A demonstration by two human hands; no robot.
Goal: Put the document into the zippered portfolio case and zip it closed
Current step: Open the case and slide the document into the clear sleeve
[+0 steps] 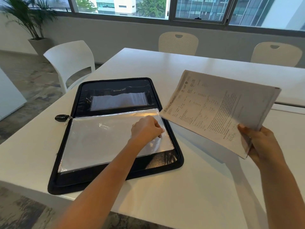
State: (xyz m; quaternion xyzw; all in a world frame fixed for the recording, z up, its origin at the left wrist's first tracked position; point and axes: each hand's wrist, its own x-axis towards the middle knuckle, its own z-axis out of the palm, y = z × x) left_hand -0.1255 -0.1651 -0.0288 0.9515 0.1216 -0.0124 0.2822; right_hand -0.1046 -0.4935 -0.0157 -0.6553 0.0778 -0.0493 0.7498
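Case: portfolio case (166,164) open flat, frame centre.
Left hand (146,128): I pinch the clear sleeve (102,139) edge.
Right hand (262,144): clamped on document (219,111), frame right.
Risk: sleeve may slip shut; pages could snag, crumple.

One case (153,160) lies open on one table (165,187), with one zipper pull (62,117) at its left edge. Clear sleeves (102,142) lie stacked in it, perhaps several; the count is unclear. One document (214,111), of several sheets. Two hands: left (146,128), right (260,142). Three chairs: one (69,58), two (178,42), three (276,53). One plant (31,19)
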